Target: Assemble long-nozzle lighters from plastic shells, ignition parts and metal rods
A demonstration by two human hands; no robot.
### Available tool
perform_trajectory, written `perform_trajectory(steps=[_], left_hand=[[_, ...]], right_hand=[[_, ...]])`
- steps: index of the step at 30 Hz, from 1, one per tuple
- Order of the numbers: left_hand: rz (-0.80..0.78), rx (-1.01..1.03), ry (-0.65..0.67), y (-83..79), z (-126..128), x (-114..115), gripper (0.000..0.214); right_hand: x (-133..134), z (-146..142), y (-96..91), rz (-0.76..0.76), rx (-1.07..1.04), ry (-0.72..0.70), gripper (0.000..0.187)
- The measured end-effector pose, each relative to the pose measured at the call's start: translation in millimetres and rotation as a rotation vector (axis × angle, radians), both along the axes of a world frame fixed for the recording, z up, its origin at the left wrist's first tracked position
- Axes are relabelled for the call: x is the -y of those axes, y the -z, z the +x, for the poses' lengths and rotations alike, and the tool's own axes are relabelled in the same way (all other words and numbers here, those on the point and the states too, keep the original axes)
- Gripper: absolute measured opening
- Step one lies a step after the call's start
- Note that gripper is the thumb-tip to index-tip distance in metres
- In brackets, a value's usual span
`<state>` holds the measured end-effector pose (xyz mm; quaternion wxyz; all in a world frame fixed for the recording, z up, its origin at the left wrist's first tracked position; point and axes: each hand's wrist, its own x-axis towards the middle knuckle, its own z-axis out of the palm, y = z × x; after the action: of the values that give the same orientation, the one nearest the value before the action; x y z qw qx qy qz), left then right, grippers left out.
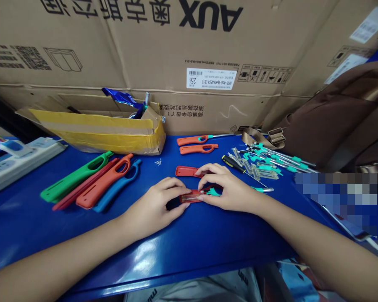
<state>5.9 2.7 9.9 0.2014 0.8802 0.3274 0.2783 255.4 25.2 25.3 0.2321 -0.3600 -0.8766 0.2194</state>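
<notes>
A red plastic lighter shell (191, 196) lies on the blue table (182, 243) between my hands. My left hand (154, 201) pinches its left end with thumb and fingers. My right hand (227, 186) is curled over its right end, fingers pressing a teal-and-metal inner part (212, 192) into the shell. Another red shell half (185, 171) lies just behind my hands.
Green, red, orange and blue lighter shells (91, 182) lie at the left. Two orange lighters (197, 144) sit further back. Several teal-tipped metal parts (267, 163) are piled at the right. A taped cardboard box (97, 126), a power strip (15, 157) and a brown bag (337, 113) surround the work area.
</notes>
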Motion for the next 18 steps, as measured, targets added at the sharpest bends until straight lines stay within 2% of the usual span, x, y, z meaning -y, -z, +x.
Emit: perform_trajectory(steps=[11,18], left_hand=[[0.042,0.032,0.026,2.3,2.6,-1.3,0.022],[0.037,0.039,0.032,4.4,2.6,-1.8,0.022]], right_hand=[[4.5,-1.4,-1.8,0.014,0.051,-0.058,0.008],[7.6,-2.7,-5.2,-0.012,0.008,-0.030,0.006]])
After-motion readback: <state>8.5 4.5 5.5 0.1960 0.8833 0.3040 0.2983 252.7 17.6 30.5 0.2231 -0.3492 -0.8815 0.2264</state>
